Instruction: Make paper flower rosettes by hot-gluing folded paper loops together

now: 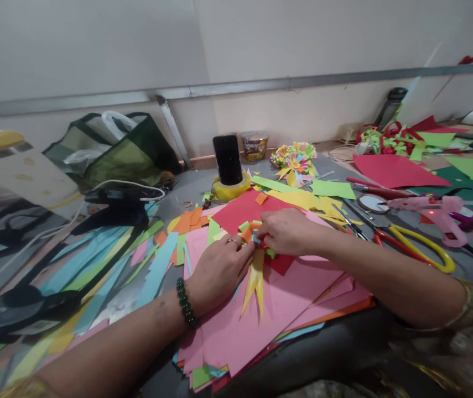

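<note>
A small paper rosette (245, 234) of orange, green and blue strips sits on a stack of pink paper (261, 326), with forked yellow paper tails (255, 283) hanging toward me. My left hand (219, 268), a ring on one finger, is closed on the rosette's left side. From the right, my right hand (284, 229) pinches its other side, the fingertips partly hiding it. Under and behind the rosette lies red paper (236, 209). A small orange paper piece (261, 198) rests on that red sheet.
Colored paper strips (95, 265) cover the left side. A phone (227, 160) leans upright at a yellow tape roll (233, 188). Beyond are a cup (254, 146) and a finished paper flower cluster (294, 159). Scissors (422, 246) and a pink glue gun (439, 213) lie to the right.
</note>
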### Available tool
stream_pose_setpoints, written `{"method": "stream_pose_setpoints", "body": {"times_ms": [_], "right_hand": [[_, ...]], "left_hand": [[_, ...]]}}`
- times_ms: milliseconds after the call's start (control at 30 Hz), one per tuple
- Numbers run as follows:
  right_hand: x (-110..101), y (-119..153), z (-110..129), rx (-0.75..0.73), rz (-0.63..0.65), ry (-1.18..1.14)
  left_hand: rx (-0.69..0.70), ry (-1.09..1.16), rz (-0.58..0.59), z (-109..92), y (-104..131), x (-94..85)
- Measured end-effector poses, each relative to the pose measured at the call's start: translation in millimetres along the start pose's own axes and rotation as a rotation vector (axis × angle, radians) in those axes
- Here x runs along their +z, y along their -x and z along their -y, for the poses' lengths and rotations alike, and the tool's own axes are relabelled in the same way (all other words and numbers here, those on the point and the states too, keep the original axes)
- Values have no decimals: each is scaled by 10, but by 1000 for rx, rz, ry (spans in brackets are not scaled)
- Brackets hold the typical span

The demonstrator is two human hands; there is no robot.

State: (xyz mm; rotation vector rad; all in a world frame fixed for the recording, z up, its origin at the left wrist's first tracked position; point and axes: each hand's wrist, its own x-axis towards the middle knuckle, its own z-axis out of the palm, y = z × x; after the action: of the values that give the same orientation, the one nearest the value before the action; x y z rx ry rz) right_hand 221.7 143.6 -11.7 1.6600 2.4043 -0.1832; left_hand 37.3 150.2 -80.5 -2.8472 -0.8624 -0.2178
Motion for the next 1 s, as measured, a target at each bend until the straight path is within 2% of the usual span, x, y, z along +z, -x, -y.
{"method": "stream_pose_setpoints", "body": {"times_ms": [300,533,733,900,1000], "right_hand": [[28,-3,42,9,0,-1],[-13,43,-29,66,-139,-47],[42,-10,30,5,-27,-33],[30,-10,18,22,-53,-43],[10,5,3,5,-18,-27]], "left_hand": [[13,5,5,14,-12,-8],[8,6,3,8,-3,-6],[20,5,0,21,-4,-1],[-7,11,22,12,-8,0],[-11,22,26,10,-13,4]]}}
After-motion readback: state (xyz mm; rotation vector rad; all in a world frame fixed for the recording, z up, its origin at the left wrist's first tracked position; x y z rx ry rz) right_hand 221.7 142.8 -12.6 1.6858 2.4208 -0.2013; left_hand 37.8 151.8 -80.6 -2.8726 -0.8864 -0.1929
